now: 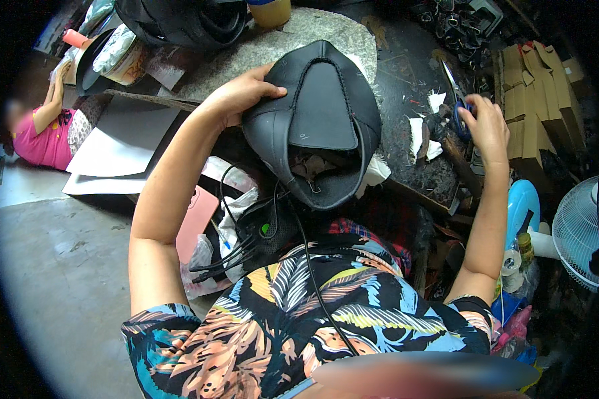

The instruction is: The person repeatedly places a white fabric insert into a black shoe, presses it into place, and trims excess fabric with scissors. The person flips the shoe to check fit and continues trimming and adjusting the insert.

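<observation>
A black leather shoe upper is in front of me, its toe end pointing away and its opening facing me. Stitching runs in a curve around its smooth tongue. My left hand is closed on the upper's left edge, thumb on top and the other fingers hidden beneath. Over the dark tabletop at the right, my right hand is closed around the blue handles of a pair of scissors. The blades point away from me and look nearly together, apart from the upper.
White scraps lie between the upper and the scissors. A pale stone slab is behind the upper, with another black piece by it. Folded cardboard and a fan stand at right. Another person sits far left.
</observation>
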A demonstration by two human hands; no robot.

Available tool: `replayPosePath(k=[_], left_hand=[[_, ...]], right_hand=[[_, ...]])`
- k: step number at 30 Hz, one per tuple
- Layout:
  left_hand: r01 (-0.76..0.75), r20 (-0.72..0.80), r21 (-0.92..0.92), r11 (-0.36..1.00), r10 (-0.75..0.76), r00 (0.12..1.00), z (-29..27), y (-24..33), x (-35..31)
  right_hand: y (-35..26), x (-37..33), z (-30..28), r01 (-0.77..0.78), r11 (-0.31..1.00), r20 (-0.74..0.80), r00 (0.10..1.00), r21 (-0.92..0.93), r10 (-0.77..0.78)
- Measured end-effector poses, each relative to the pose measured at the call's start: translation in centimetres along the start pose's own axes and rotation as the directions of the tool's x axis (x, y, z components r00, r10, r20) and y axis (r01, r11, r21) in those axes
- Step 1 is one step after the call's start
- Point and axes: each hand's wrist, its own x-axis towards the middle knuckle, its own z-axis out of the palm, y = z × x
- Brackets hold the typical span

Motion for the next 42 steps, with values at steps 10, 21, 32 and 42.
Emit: replayPosePath(k=[10, 21, 32, 42], left_hand=[[-0.095, -0.033, -0.210, 0.973, 0.090, 0.995, -0.7, 0.1, -0.7], [-0.480, -0.250, -0.439, 0.759, 0.410, 0.877, -3.5, -0.1, -4.5], [-0.598, -0.197, -0.498, 0.628, 0.590, 0.783, -5.1, -0.4, -7.2], [-0.519, -0.194, -0.517, 0.680, 0.497, 0.845, -3.0, -1.8, -6.5]], right_hand=[[6.5, 1.7, 3.9, -0.195, 0.979, 0.280, 0.944, 0.052, 0.173], [-4.0, -5.9, 0.4, -0.180, 0.103, 0.201, 0.941, 0.978, -0.273], [-12.4, -10.1, 0.1, -0.162, 0.025, 0.150, 0.830, 0.986, -0.538], [-12.5, -11.4, 0.9, -0.380, -0.089, 0.287, 0.815, 0.921, -0.504]])
